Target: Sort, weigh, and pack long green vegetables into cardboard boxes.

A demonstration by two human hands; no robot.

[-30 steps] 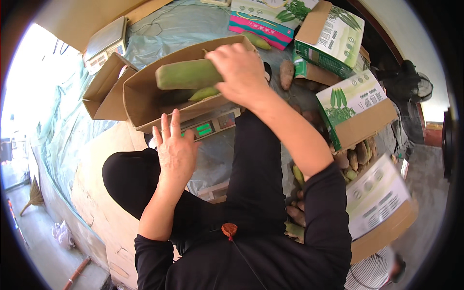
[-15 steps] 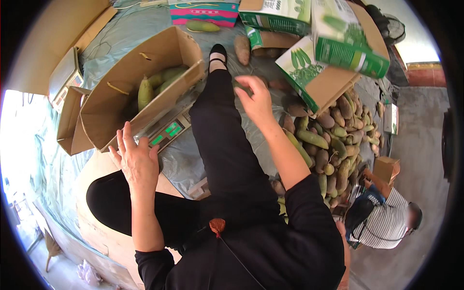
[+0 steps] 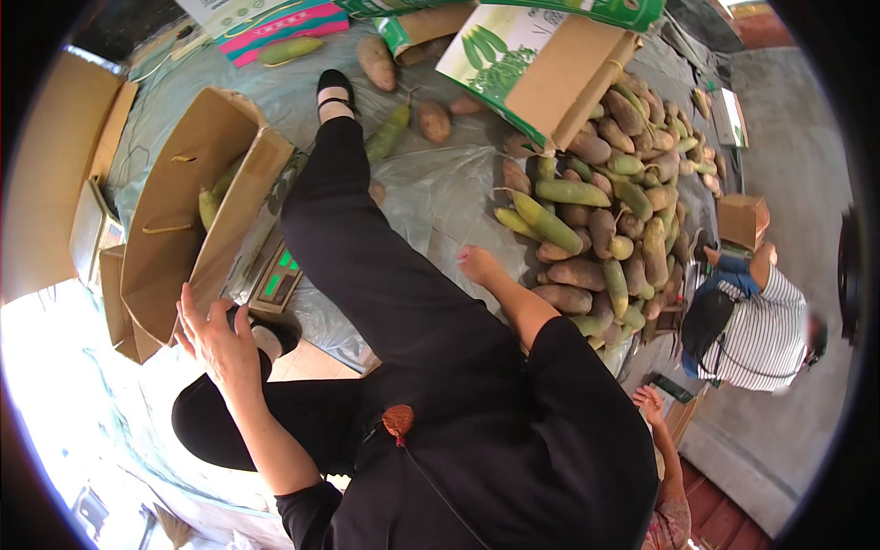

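My left hand [image 3: 218, 344] is raised with fingers spread beside the near edge of a tall open cardboard box [image 3: 165, 220] with yellow rope handles; it holds nothing. Long green radishes [image 3: 209, 206] lie inside the box, partly hidden by its wall. Beneath the box's right side a scale [image 3: 275, 275] shows a lit green display. My right hand [image 3: 478, 264] hovers left of a large heap of radishes [image 3: 600, 229], many coated in brown soil. Its fingers look curled in, and I see nothing in them. A green radish [image 3: 388, 133] and a brown one [image 3: 434, 121] lie beyond my right leg.
Printed green-and-white cartons [image 3: 573, 82] stand at the far side, one with its brown side toward the heap. A pink-and-blue box [image 3: 284, 27] is at the far left. A co-worker in a striped shirt [image 3: 761, 330] works at the right; another person's hand [image 3: 648, 401] shows lower right.
My view has turned to the right. My right hand has drawn back toward me, nearer the heap, and its fingers have curled. My left hand stays near the box, fingers still spread.
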